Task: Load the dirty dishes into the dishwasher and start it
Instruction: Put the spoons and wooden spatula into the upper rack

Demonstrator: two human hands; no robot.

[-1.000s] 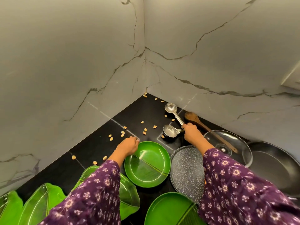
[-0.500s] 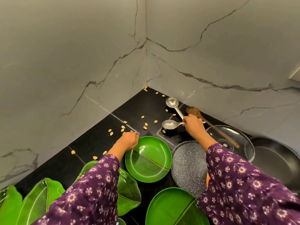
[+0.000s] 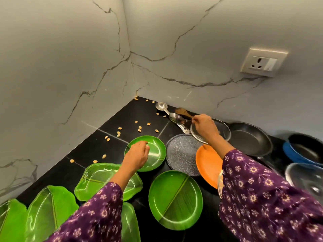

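— Where do we find the dishes?

— We find them all on the black counter [image 3: 97, 147], in the corner where the two marble walls meet. The small green plate [image 3: 155, 154] lies flat. The speckled grey plate [image 3: 181, 154] is just beside it on the right, and the orange plate [image 3: 208, 165] laps over that one's right edge.

— And what do we make of the hands?

— We see the right hand [image 3: 204, 127] pinching the handle of a steel spoon [image 3: 176, 118]. The spoon's bowl hangs over the handle of a second ladle [image 3: 161, 106], which lies on the counter. The wooden spoon [image 3: 181, 112] lies just behind, and the glass lid [image 3: 224, 131] sits under the wrist.

— And the left?

— We see the left hand [image 3: 137, 157] above the small green plate, fingers bent down toward its far rim. We cannot tell whether they grip it.

— What else do we note?

— A large green plate [image 3: 175, 199] lies nearer us, with leaf-shaped green plates [image 3: 97, 179] at the left. A frying pan [image 3: 250, 140] and a blue pot [image 3: 290, 151] stand at the right, and seeds [image 3: 118, 132] are scattered over the counter.
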